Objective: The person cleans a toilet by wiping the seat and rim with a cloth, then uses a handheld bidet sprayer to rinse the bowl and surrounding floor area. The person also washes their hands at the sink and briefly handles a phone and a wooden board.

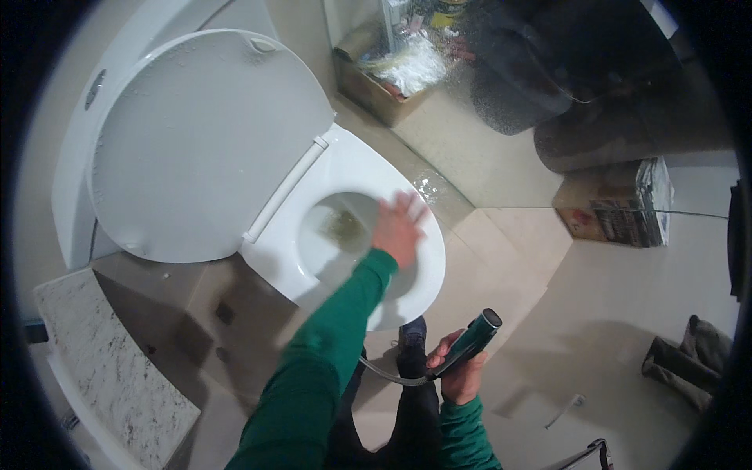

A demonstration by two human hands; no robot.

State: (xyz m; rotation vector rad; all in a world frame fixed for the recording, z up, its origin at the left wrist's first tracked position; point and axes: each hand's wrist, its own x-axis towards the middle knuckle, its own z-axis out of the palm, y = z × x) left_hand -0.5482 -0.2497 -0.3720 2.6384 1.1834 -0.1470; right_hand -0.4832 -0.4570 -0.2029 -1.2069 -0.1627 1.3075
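Observation:
My left hand (399, 231) is stretched over the right side of the white toilet seat (427, 270), its fingers spread and slightly blurred. Nothing shows in it; whether it touches the seat I cannot tell. The seat is down, and the bowl (317, 235) inside it holds brownish water. Behind it, the raised lid (211, 149) is dotted with droplets. Below and right of the toilet, my right hand (464, 376) is wrapped around a dark hand-held bidet sprayer (470, 341). From the sprayer's lower end a grey hose (392, 378) curves left.
Behind a wet glass panel stand a cardboard box of odds and ends (380, 94) and dark containers (517, 94). Another box (603, 200) sits at the right. A speckled stone ledge (117, 368) runs along the lower left. Dark cloth (681, 360) hangs at the right; my shoe (413, 337) is near the toilet's base.

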